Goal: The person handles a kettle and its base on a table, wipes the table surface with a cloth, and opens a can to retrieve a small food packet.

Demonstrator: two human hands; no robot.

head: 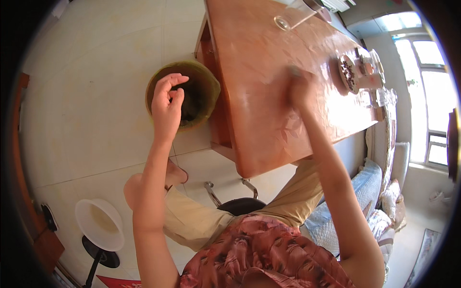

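Note:
My left hand (168,104) hovers over a round waste bin (214,86) that has a yellow-green liner hanging over its rim. Its fingers are bent, with a gap between thumb and forefinger, and nothing shows in them. Dark matter lies in the bin's shadowed bottom, too dim to name. Above the glossy reddish-brown table (252,90) is my right hand (301,89), strongly blurred. A small greyish-green patch shows at its fingers; whether it is a held thing, I cannot tell. Further right on the table, an oval plate (354,87) carries many small dark pieces.
A clear glass vessel (293,16) is at the table's far end. Glass jars (380,98) line the right side beyond the plate. A sofa with a blue quilted cover (371,183) stands right. A white basin (99,225) is at lower left, and chrome chair legs (212,194) show before me.

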